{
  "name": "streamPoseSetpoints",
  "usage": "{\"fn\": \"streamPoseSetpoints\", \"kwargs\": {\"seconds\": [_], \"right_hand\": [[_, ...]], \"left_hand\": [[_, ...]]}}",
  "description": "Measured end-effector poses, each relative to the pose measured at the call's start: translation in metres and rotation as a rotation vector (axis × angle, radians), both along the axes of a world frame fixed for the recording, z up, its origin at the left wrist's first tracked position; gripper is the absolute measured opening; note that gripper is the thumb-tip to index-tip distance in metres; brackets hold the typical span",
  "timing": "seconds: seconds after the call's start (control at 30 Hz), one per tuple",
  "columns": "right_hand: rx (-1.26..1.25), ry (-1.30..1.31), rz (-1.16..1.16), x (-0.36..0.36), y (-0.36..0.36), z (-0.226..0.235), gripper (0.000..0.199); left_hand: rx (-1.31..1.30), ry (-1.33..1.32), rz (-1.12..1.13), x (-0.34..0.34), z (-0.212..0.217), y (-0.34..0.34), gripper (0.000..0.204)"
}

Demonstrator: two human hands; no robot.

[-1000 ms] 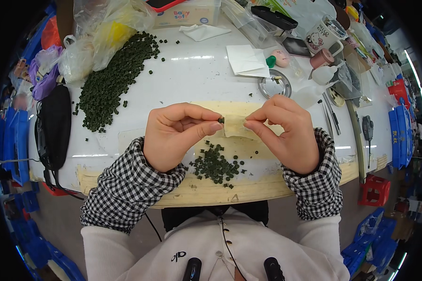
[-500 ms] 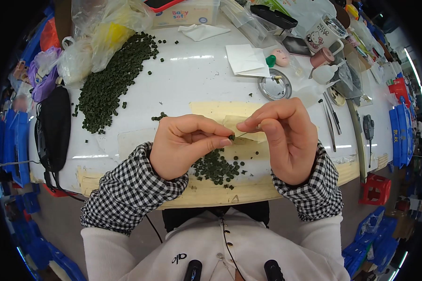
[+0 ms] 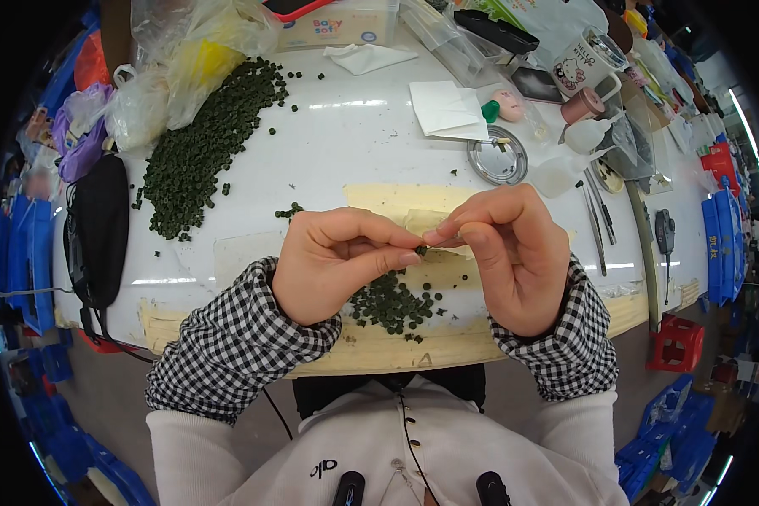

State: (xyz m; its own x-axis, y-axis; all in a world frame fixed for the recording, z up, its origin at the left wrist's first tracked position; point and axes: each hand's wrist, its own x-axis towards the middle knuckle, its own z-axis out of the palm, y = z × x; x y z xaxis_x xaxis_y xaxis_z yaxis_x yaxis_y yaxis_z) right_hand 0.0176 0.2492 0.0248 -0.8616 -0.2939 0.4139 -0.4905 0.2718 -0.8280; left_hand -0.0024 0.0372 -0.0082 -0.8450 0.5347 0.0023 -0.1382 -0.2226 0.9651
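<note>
My left hand pinches a small dark green part between thumb and index finger, over the middle of the table's near side. Close beside it, my right hand holds a thin needle-like tool in its fingertips, pointed at the part. Most of that tool is covered by the fingers. Below and between the hands lies a loose group of small round dark green parts. A far larger heap of similar parts spreads over the table's left side.
Plastic bags lean against the heap, with a black pouch to its left. On the right are a round metal dish, white paper, tweezers, squeeze bottles, a mug and a thread spool.
My right fingertips have moved left, closer to the part in my left hand, so less of the thin tool shows. My left hand has hardly moved.
</note>
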Motion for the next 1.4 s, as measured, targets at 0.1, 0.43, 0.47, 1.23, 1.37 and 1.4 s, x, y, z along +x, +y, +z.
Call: {"fn": "streamPoseSetpoints", "kwargs": {"seconds": [0.1, 0.43, 0.47, 1.23, 1.37, 1.4], "right_hand": [[-0.024, 0.006, -0.015, 0.001, 0.0, 0.0, 0.01], [0.409, 0.195, -0.239, -0.011, 0.009, 0.003, 0.012], [0.448, 0.205, -0.234, -0.011, 0.009, 0.003, 0.012], [0.167, 0.115, 0.012, 0.007, -0.012, -0.001, 0.035], [0.152, 0.093, 0.048, 0.008, -0.012, -0.001, 0.036], [0.152, 0.094, 0.056, 0.008, -0.011, -0.002, 0.037]], "left_hand": [[-0.004, -0.009, -0.004, 0.0, 0.001, 0.0, 0.017], [-0.05, 0.005, 0.067, -0.001, 0.005, -0.001, 0.015], [-0.05, 0.024, 0.075, -0.001, 0.005, 0.0, 0.014], [0.094, 0.118, 0.208, 0.0, -0.003, 0.0, 0.015], [0.076, 0.178, 0.201, 0.0, -0.003, -0.001, 0.015], [0.063, 0.187, 0.198, 0.0, -0.003, -0.001, 0.016]]}}
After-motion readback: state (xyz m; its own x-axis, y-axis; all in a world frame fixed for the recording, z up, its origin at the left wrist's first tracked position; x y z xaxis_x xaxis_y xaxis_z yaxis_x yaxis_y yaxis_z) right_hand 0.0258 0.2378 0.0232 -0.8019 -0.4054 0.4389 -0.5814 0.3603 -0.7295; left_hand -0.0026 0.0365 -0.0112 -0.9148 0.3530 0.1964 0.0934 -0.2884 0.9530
